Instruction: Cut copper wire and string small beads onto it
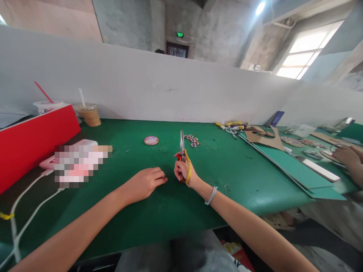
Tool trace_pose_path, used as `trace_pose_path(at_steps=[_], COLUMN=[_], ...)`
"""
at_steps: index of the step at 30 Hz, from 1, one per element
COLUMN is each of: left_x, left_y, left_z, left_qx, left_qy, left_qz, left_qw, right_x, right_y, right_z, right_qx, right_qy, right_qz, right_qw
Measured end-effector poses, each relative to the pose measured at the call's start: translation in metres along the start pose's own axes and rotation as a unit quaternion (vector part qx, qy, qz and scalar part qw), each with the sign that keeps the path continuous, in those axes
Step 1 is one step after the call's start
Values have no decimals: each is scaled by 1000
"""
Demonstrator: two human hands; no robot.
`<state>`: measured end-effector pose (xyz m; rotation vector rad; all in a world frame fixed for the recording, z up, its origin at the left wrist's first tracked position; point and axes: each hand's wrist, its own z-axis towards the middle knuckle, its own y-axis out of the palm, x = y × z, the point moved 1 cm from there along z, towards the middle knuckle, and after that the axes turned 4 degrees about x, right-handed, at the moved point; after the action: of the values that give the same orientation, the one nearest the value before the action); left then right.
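My right hand (183, 170) is closed round a pair of scissors (182, 141), blades together and pointing up. A yellow handle loop shows by the wrist, and red parts show at the fist; whether these belong to the scissors I cannot tell. Palm down on the green tabletop (127, 223), my left hand (146, 182) has its fingers bent and close together; anything under them is hidden. Beyond the hands lie a round pink-rimmed disc (151, 140) and a small heap of colourful pieces (193, 141), the heap just behind the scissors.
A red panel (39, 139), cups with straws (89, 114) and a pixelated item with white cables (36, 211) are on the left. To the right are yellow markers (234, 124), cut cardboard (265, 138), green boards (295, 170) and another person's hand (347, 156). A white partition (170, 90) stands behind.
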<state>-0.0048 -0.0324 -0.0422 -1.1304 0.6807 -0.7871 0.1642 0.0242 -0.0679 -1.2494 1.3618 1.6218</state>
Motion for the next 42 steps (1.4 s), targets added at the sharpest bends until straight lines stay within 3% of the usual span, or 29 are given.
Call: trace_pose_path(at_steps=[8,14,42], left_x=[-1,-2,-1], left_y=[1,1,2], left_z=[0,0,0], left_qx=[1,17,13], left_qy=[11,10,19], left_qz=[-11,-19,5], left_qw=[1000,1000,1000], right_x=[-15,-30,-35], right_y=[-31,-59,-83], right_z=[-16,-27,-31], right_qx=[11,27,-8], right_qy=[-52,-52,-33], right_qz=[-114,-127,-158], right_qw=[992,990,987])
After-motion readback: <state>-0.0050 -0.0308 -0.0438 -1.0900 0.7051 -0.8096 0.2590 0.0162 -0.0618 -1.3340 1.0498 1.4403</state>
